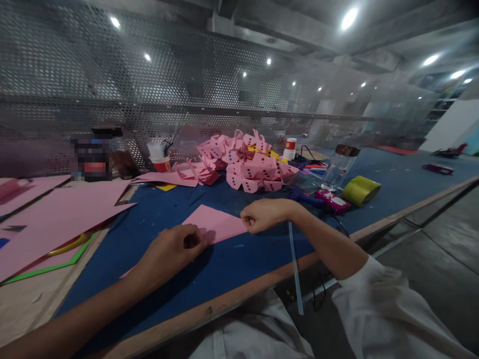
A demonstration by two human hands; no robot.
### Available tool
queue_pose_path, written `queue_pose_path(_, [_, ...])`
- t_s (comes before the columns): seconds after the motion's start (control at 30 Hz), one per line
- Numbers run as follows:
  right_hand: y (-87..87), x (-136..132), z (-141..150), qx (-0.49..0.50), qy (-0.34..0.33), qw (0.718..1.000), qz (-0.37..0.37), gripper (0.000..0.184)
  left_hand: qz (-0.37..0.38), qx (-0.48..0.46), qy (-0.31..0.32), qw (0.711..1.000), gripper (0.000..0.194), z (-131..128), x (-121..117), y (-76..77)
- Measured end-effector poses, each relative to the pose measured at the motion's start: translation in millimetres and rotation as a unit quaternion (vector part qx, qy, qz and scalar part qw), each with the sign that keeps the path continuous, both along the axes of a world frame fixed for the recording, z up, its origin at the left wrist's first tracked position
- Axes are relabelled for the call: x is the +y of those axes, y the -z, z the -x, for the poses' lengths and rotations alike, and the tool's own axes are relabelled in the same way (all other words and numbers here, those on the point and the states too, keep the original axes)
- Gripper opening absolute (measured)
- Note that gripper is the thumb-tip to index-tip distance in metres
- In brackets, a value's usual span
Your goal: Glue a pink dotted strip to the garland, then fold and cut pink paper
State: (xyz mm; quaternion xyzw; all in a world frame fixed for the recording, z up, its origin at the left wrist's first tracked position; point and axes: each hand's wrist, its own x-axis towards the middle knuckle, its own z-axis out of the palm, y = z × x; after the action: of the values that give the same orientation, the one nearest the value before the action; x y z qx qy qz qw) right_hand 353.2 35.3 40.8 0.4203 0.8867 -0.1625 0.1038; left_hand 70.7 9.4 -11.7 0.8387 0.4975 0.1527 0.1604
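Here, right hand (268, 214) pinching pink paper (220, 222); left hand (172, 253) touching it, grip unclear.

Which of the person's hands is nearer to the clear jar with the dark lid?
Right. The right hand, at the pink sheet's right corner, is left of the clear jar; the left hand is farther left, by the sheet's lower-left edge.

Loose, creased off-white sleeve (377, 286) ends well behind bare right hand (264, 215); left hand (179, 249) bare; pale lower garment (258, 329) below.
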Motion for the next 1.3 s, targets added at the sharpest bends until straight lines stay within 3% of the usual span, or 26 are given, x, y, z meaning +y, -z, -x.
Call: queue_pose_path(1.3, [-2.4, 3.0, -10.0, 0.01, -0.008, 1.0, 0.006, 0.015, -0.004, -0.011, -0.001, 1.0, 0.04, 0.9, 0.4, 1.8])
